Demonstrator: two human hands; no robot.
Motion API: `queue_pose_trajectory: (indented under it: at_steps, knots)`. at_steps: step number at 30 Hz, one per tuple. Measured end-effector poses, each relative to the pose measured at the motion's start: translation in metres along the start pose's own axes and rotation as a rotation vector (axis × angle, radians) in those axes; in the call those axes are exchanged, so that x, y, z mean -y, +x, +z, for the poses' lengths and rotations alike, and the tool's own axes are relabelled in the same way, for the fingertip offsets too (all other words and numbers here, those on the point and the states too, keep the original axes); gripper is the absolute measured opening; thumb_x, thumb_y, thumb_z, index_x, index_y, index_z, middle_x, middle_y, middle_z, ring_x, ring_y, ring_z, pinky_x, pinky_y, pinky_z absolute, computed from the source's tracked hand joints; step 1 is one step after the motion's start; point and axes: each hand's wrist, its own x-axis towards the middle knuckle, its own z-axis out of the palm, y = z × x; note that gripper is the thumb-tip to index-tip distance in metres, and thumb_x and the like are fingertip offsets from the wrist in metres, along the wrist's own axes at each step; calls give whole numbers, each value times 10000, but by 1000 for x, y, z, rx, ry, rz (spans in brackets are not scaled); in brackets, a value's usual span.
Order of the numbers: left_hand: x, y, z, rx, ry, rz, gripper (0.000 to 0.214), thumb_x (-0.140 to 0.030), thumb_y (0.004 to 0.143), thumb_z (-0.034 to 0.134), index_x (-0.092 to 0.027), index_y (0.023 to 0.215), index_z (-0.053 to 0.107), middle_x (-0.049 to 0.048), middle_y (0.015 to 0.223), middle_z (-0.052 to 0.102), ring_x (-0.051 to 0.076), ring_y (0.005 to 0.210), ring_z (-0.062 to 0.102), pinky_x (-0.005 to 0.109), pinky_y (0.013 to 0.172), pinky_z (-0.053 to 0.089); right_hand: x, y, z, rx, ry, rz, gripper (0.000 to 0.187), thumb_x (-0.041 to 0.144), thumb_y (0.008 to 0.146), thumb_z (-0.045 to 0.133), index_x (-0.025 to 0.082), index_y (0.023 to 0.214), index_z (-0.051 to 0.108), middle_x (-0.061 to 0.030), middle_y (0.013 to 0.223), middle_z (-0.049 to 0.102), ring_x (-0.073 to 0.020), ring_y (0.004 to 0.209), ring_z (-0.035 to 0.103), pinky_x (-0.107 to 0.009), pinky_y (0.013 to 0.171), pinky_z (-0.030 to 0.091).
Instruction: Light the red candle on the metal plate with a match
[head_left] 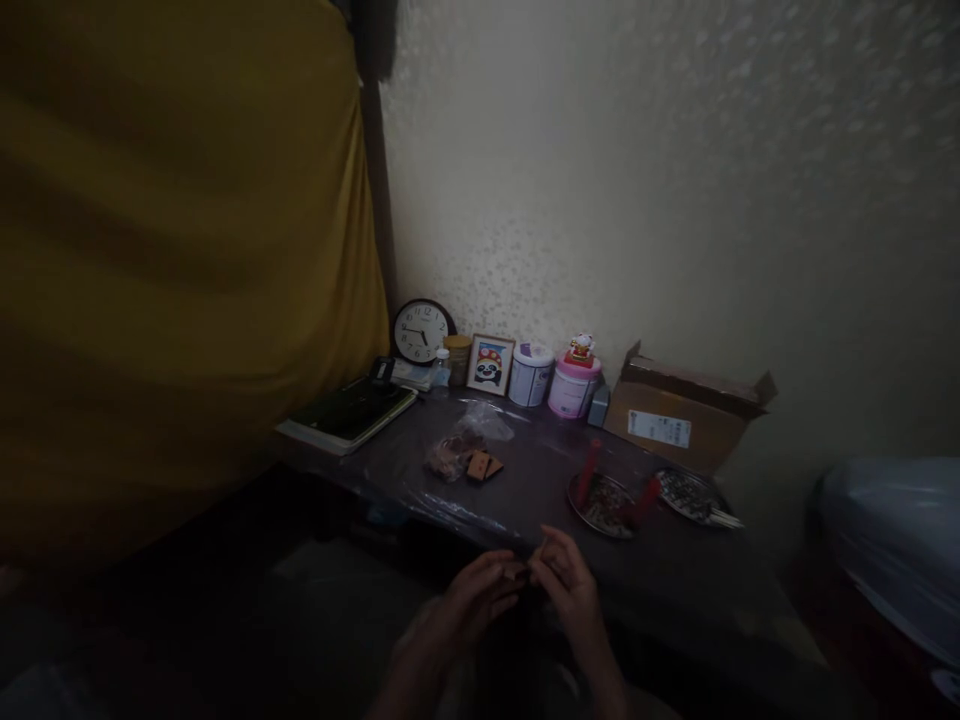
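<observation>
From the middle of the dark, glossy bench [540, 455], a clear plastic bag [486, 422] and small brown cards [478, 466] lie toward nine, a flat dark-topped slab [360, 413] between nine and ten, a picture frame [491, 364] at eleven, a white canister [529, 380] at twelve, a pink-lidded canister [572, 395] at one, a cardboard box [679, 405] between two and three, two loaded plates [611, 535] toward four

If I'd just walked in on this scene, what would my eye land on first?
Probably the big yellow cloth hanging down the left side, a strong color in a dim view. Next, perhaps, the little red-and-white figurine on the pink-lidded canister at the back of the table. Then the left hand and right hand, close together at bottom center; too dark to tell what they hold.
</observation>
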Motion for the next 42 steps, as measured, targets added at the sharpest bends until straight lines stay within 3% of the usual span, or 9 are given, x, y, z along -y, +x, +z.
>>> queue_pose_trajectory:
  at_steps: [8,16,28,34,42]
  knots:
    - [-3,-4,1,65,-15,9,226,-260,812,537,-201,1005,640,106,1142,659,252,1131,544,404,984,318,1,1,1,-34,-2,23,384,371,718,664,191,1039,557,25,692,595,-141,654,592,-248,647,480]
    - [-5,-6,-1,53,-44,16,213,-236,798,560,-206,984,659,90,1123,666,234,1104,559,397,980,324,-13,0,-3,-138,87,79,412,409,680,702,177,997,578,12,666,642,-147,596,607,-272,600,494]
    - [-8,-15,0,42,-32,10,185,-223,777,587,-204,936,679,70,1061,685,223,1083,566,393,999,302,-16,-34,-11,-335,169,190,488,515,554,750,186,888,615,-13,658,697,-175,580,651,-281,547,529]
    - [-9,-14,-5,18,-13,-3,188,-210,777,585,-197,937,682,72,1063,686,224,1080,568,395,1005,301,-8,-35,-15,-400,191,210,463,507,581,739,186,886,603,-21,730,725,-192,683,686,-298,659,553]
    - [-13,-14,-7,32,-28,18,230,-261,776,581,-207,979,674,74,1148,657,247,1167,512,412,1062,240,19,-29,-11,-440,67,80,356,491,654,674,183,829,636,-51,792,724,-223,755,685,-339,739,546]
